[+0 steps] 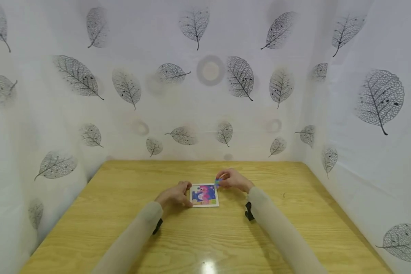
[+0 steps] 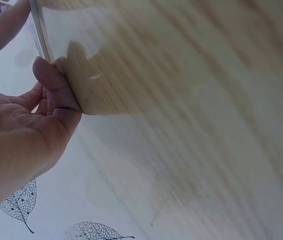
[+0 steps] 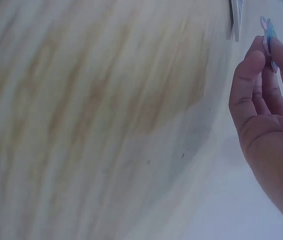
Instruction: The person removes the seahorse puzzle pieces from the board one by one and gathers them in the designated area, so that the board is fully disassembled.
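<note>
A small square jigsaw puzzle [image 1: 204, 195] in a white frame lies on the table, with a pink seahorse-like figure on dark blue. A paler patch shows in its upper left part. My left hand [image 1: 175, 194] holds the frame at its left side, thumb near the lower corner and fingers near the upper one. In the left wrist view a digit touches the frame's thin edge [image 2: 40, 32]. Just off the upper right corner, my right hand [image 1: 235, 180] pinches a blue-green puzzle piece [image 1: 217, 182] between thumb and fingers. The right wrist view shows that piece [image 3: 270, 37] edge-on, above the table.
The wooden table [image 1: 281, 228] reaches out around the puzzle on all sides. A white curtain [image 1: 205, 106] printed with dark leaves hangs behind it and along both sides. Dark straps [image 1: 249, 211] show under both wrists.
</note>
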